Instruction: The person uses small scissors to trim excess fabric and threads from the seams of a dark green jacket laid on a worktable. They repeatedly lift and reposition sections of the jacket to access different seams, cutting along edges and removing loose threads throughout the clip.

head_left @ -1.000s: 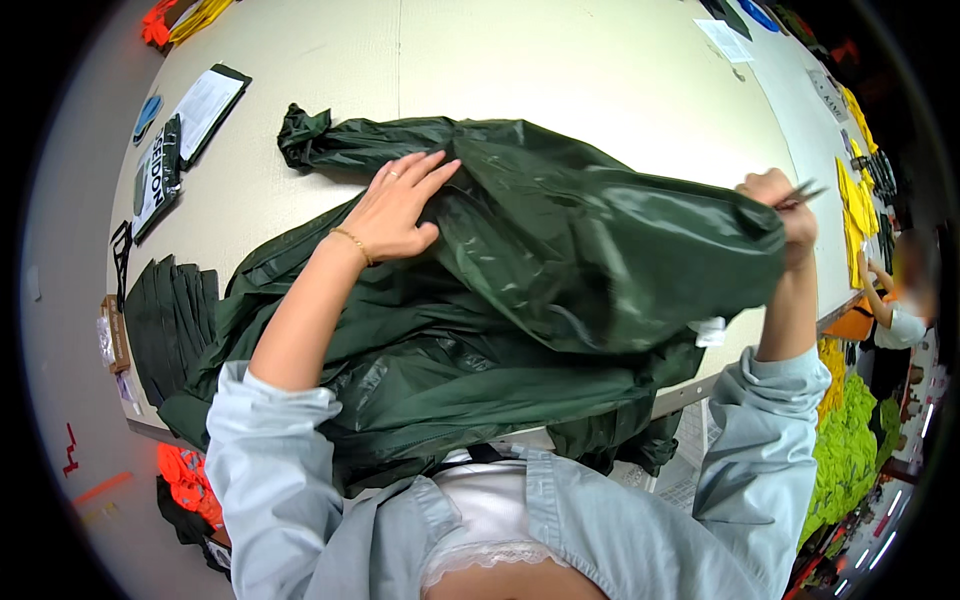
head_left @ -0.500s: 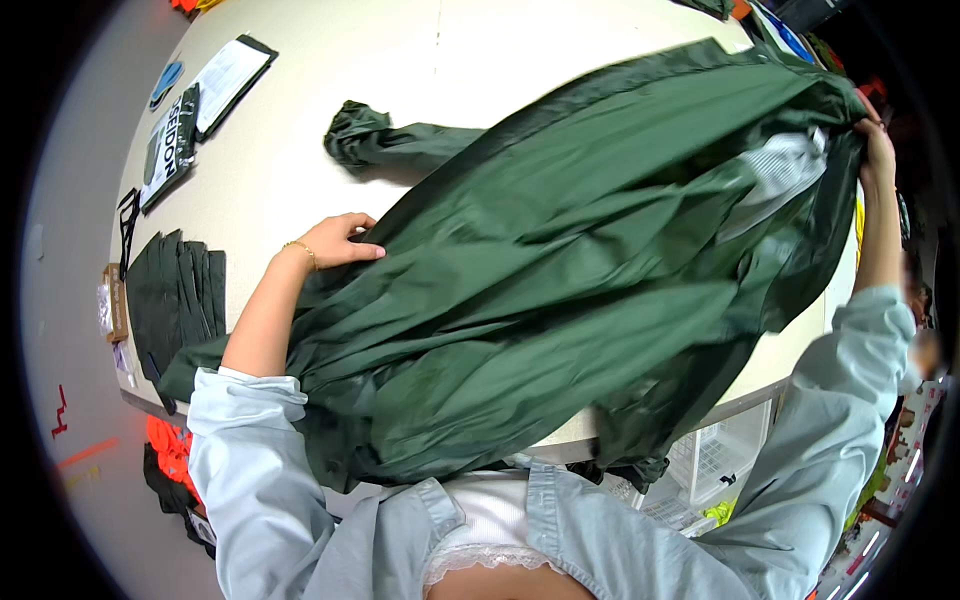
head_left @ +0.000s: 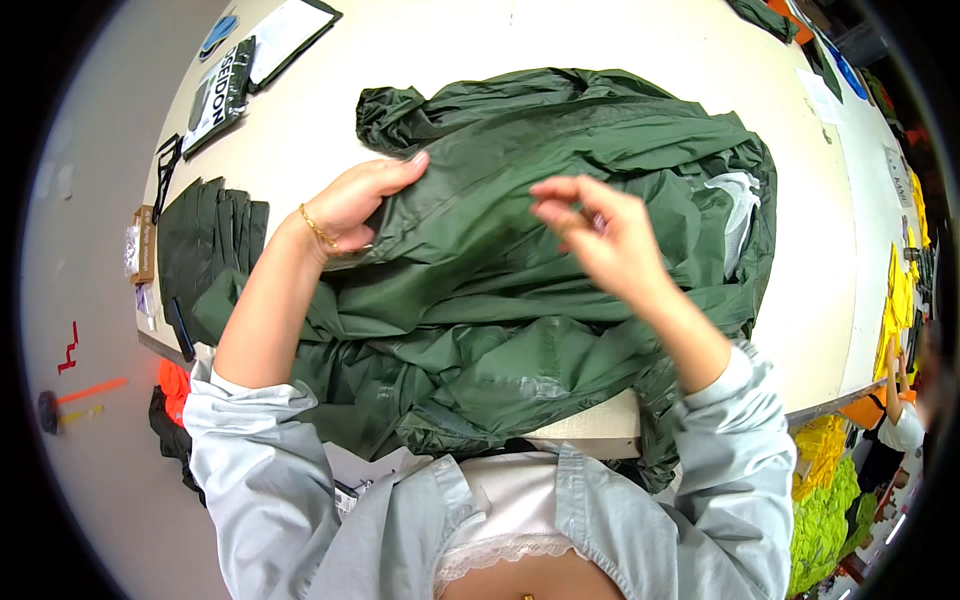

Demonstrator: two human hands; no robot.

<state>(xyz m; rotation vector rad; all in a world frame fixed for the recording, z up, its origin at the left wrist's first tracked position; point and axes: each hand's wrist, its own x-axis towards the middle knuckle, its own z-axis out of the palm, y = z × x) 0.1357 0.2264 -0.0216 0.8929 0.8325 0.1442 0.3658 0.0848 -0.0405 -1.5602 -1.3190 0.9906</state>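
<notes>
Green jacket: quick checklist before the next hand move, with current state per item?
1. Left hand gripping the green jacket: ok, fingers pinch the fabric near its upper left.
2. Right hand on the fabric: not ok, it hangs above the jacket, fingers loose and blurred.
3. Jacket fully on the white table: not ok, the lower part drapes over the near edge.
4. Fabric flat: not ok, creased and bunched, one sleeve crumpled at the top left.
5. Stack of folded dark green garments apart from the jacket: cannot tell, the edges look to meet.
6. Zip or fastening state: cannot tell.
</notes>
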